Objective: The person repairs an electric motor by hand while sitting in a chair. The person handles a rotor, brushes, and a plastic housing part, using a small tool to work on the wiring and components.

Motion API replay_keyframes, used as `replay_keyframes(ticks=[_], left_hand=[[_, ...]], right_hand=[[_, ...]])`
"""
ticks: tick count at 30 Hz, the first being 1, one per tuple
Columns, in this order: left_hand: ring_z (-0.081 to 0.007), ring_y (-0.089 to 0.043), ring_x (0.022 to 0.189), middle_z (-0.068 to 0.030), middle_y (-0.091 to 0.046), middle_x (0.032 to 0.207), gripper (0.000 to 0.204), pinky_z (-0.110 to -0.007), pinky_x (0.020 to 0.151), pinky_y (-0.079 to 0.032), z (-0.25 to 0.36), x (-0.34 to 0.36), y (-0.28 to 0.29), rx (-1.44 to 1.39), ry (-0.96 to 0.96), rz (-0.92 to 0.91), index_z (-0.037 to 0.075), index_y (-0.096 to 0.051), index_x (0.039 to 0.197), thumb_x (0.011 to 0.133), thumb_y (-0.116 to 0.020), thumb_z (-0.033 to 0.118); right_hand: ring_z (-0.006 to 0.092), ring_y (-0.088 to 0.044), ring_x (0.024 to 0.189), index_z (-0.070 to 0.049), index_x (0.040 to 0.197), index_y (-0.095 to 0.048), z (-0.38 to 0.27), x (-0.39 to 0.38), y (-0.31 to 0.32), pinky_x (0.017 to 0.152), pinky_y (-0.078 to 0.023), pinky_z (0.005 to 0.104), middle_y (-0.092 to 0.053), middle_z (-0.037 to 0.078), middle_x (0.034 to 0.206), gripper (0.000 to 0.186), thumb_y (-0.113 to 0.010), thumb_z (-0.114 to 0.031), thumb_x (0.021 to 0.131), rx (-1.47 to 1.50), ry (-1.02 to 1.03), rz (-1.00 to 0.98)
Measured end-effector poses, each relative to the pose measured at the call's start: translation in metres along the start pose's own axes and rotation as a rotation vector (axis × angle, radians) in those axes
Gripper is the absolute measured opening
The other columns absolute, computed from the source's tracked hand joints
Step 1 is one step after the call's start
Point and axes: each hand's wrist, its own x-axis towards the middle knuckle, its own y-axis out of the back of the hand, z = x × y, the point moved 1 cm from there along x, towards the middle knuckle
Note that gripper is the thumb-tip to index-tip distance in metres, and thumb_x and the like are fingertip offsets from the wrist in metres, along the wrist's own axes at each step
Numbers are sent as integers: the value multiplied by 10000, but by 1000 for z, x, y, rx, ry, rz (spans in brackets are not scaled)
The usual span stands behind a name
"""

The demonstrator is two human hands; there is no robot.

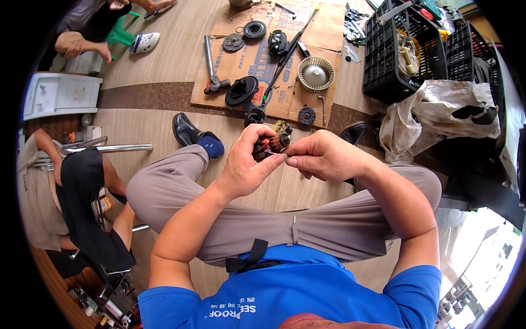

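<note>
Above my lap, my left hand point(244, 164) is closed round a motor armature point(280, 142) with copper-coloured windings and a metal shaft end. Reddish and dark parts show between its fingers. My right hand point(332, 156) meets it from the right, thumb and forefinger pinched together at the armature's lower edge. Whatever lies in that pinch is too small to make out. Just beyond the hands, a yellowish metal part point(282, 127) shows behind the armature. A black cup-shaped housing point(255, 116) stands on the floor past my left hand.
Flattened cardboard point(323, 46) carries a hammer point(212, 68), a fan wheel point(316, 73), a black round cover point(241, 91), a small black disc point(307, 115) and a hex key point(323, 109). Black crates point(386, 60) and a stained cloth point(438, 112) stand right. Other people sit at left.
</note>
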Motion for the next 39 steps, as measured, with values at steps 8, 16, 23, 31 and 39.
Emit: replay_keyframes(ticks=[8,16,23,31,39], left_hand=[[-125,-509,889,-60,-525,1033,368,-270,816,-437,-1,1,1,132,-133,3,32,-499,1122,847,-705,164],[-303,-541,927,-170,-525,1045,382,-359,847,-453,3,1,2,168,-218,6,-9,-494,1111,807,-698,99],[-283,-538,904,-158,-523,1028,362,-351,826,-453,-5,-4,1,167,-171,26,-10,-494,1110,820,-683,94],[-95,-492,893,-40,-526,1013,333,-240,812,-432,-10,-5,3,97,-19,2,16,-475,1147,885,-655,116],[-87,-509,896,-31,-540,1001,350,-239,818,-447,-12,-4,1,49,52,-19,17,-467,1166,891,-658,118]], right_hand=[[97,-540,557,-5,946,-659,-3,1,5,537,-461,283,-568,15,607,211,-555,-188,960,-9,-31,-46],[95,-521,548,0,905,-655,9,4,-2,526,-444,284,-559,16,600,212,-564,-184,955,97,-50,-43],[111,-518,560,6,864,-646,16,8,-13,544,-445,304,-556,30,599,220,-571,-183,949,56,-6,54],[331,-551,611,1,871,-633,13,8,-21,601,-463,390,-586,178,674,191,-585,-174,930,-193,152,196],[293,-565,592,-2,890,-636,10,7,-15,591,-466,376,-581,157,650,189,-578,-176,937,-219,122,165]])
